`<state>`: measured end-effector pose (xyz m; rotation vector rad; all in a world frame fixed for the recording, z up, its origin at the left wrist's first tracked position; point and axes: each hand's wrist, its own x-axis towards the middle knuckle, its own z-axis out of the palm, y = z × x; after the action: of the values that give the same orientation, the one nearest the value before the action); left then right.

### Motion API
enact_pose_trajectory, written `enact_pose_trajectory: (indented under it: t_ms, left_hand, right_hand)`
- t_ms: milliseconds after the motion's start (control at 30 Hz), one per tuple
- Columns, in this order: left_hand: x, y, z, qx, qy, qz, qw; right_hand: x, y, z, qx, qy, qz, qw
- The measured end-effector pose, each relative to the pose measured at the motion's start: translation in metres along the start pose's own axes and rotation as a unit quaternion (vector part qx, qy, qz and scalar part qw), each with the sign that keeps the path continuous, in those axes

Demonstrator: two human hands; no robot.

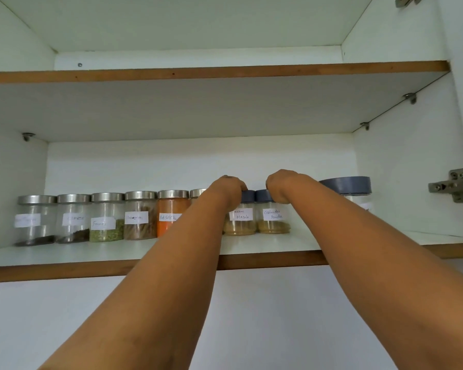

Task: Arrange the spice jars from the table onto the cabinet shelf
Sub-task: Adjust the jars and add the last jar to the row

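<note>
The Garam Masala jar (240, 220) stands on the lower cabinet shelf (278, 243), touching the Coriander Powder jar (273, 218) on its right. The left hand (229, 189) has its grip curled over the Garam Masala jar's blue lid; the right hand (282, 186) grips the Coriander Powder lid likewise. Left of the left grip runs a row of steel-lidded jars, from the red chilli powder jar (170, 212) out to the fennel jar (106, 217). Right of the right grip a larger blue-lidded jar (350, 186) shows behind the forearm.
</note>
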<state>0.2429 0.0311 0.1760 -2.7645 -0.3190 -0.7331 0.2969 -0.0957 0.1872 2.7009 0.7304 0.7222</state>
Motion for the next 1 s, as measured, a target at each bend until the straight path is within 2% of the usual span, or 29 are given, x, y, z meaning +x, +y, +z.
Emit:
enact_pose_trajectory:
  t_ms: [100, 333, 767, 867, 1000]
  left_hand:
    - [0.002, -0.001, 0.003, -0.006, 0.004, 0.003, 1.0]
    - [0.001, -0.01, 0.015, -0.115, 0.039, 0.015, 0.992]
    - [0.0, -0.018, 0.025, -0.105, 0.098, 0.037, 0.989]
    - [-0.007, -0.016, 0.023, -0.117, 0.124, 0.018, 0.985]
    - [-0.026, 0.009, 0.011, -0.094, 0.236, 0.056, 0.966]
  right_hand:
    - [0.004, -0.001, 0.004, 0.018, 0.029, 0.004, 0.999]
    - [0.011, 0.005, 0.021, 0.069, 0.077, 0.005, 0.995]
    - [0.011, 0.003, 0.036, 0.178, 0.123, 0.002, 0.976]
    - [0.002, -0.005, 0.027, 0.193, 0.2, 0.015, 0.96]
    - [-0.021, -0.003, 0.007, 0.109, 0.326, -0.001, 0.939]
